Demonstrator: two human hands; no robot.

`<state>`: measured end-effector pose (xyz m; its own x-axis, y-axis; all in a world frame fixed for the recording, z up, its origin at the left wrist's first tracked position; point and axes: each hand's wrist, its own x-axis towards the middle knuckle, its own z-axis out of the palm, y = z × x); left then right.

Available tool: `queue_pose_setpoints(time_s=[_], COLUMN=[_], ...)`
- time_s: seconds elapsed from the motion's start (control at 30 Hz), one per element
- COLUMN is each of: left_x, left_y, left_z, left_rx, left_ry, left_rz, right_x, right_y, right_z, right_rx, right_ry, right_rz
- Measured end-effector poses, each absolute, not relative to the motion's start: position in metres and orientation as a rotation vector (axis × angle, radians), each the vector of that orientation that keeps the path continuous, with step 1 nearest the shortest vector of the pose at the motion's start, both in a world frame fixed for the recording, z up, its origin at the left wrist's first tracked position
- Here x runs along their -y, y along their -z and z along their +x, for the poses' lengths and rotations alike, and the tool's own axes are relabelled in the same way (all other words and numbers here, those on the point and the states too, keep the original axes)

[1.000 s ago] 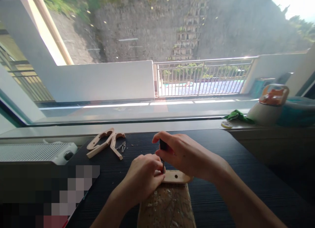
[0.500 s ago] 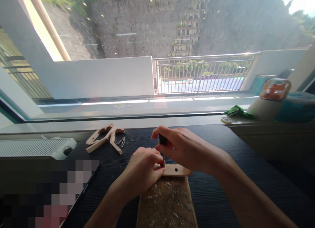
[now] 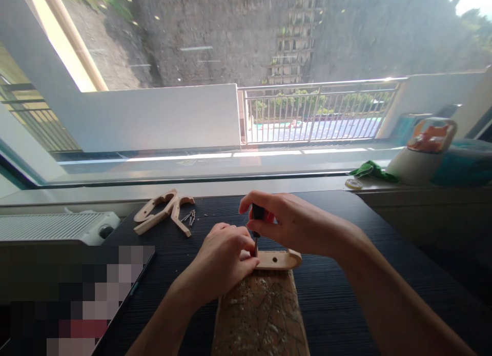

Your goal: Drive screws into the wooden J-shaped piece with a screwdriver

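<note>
My right hand (image 3: 300, 221) grips a screwdriver (image 3: 258, 213) by its dark handle with a bit of red, the shaft pointing down. Its tip meets a pale wooden piece (image 3: 283, 261) that has a dark hole and an upturned, rounded right end. My left hand (image 3: 226, 259) is closed over the left part of this piece, thumb and fingers pinched beside the shaft. Whether a screw sits between those fingertips is hidden. Beneath lies a worn wooden board (image 3: 261, 315) full of small holes.
More curved wooden pieces (image 3: 154, 212) and several screws (image 3: 191, 217) lie at the back left of the black table (image 3: 330, 304). A radiator (image 3: 49, 226) stands left. The sill by the window holds a green cloth (image 3: 371, 170) and a pale jug-like container (image 3: 415, 163).
My right hand has shifted slightly, showing more of the screwdriver handle and the wooden piece's upturned end. My left hand keeps its place on the piece. The whole view has moved slightly.
</note>
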<state>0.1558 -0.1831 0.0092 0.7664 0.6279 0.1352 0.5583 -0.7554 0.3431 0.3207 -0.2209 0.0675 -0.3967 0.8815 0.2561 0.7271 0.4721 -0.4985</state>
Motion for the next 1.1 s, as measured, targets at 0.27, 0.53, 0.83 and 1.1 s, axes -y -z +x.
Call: queue_pose_setpoints(time_s=[0.27, 0.53, 0.83, 1.1], left_x=[0.183, 0.1832, 0.182, 0.1829], left_y=[-0.009, -0.0098, -0.005, -0.0066], left_z=[0.1576, 0.1586, 0.1583, 0.159], left_rx=[-0.957, -0.954, -0.986, -0.988], left_ry=[-0.348, -0.348, -0.334, -0.344], left_rz=[2.683, 2.677, 2.68, 2.647], right_x=[0.2265, 0.2233, 0.2231, 0.2251], right_y=[-0.0716, -0.0656, -0.0671, -0.0677], right_z=[0.3184, 0.321, 0.3221, 0.3235], right_rx=[2.287, 2.28, 2.271, 2.241], right_ry=[-0.444, -0.527, -0.407, -0.26], right_rz=[-1.31, -1.249, -1.289, -1.373])
